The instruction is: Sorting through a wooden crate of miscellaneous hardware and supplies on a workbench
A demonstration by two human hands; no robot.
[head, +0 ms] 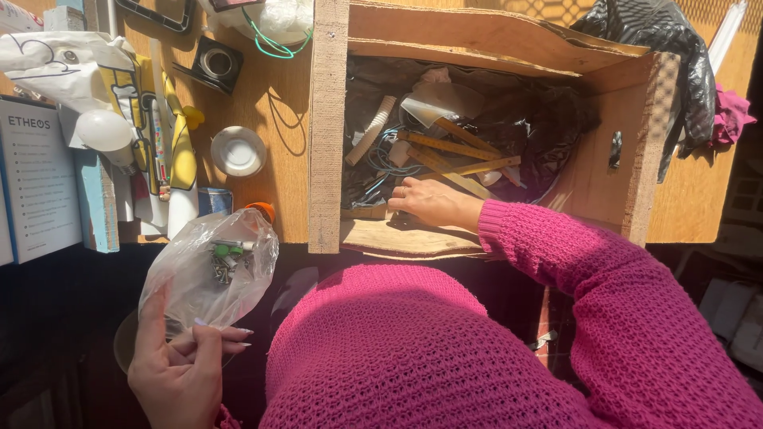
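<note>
Sunlit wooden tabletop (274,119) bears an open wooden crate (327,127) (cluttered).

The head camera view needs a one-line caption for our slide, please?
Left hand holds a clear plastic bag of screws; right hand reaches into an open wooden box of folding rulers.

A white lid (238,150), light bulb (102,130) and pink cloth (731,116) lie about.
</note>
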